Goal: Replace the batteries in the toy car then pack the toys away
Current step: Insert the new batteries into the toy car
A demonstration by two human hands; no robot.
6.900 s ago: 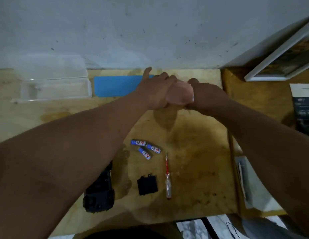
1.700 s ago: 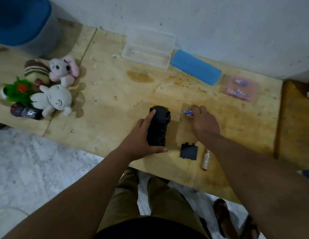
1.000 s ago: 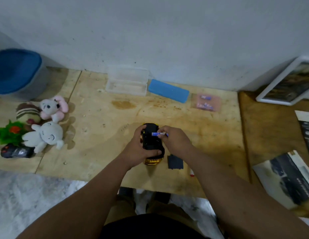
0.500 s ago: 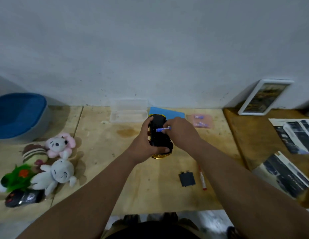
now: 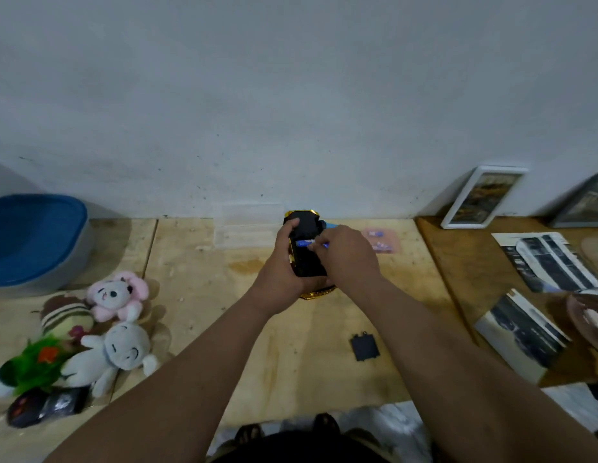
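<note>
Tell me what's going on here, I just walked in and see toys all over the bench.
A person is fitting batteries into a toy car. The left hand holds it upside down above the wooden bench, while the right hand presses a blue battery into its underside. The black battery cover lies loose on the bench, and the plush toys wait unpacked at the left.

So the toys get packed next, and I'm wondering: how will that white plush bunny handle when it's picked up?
The white plush bunny looks soft and stuffed, so probably light and floppy, its limbs drooping when lifted. Its fuzzy surface should grip easily and seems unlikely to break. It leans against the green toy, which may shift as the bunny comes away.
</note>
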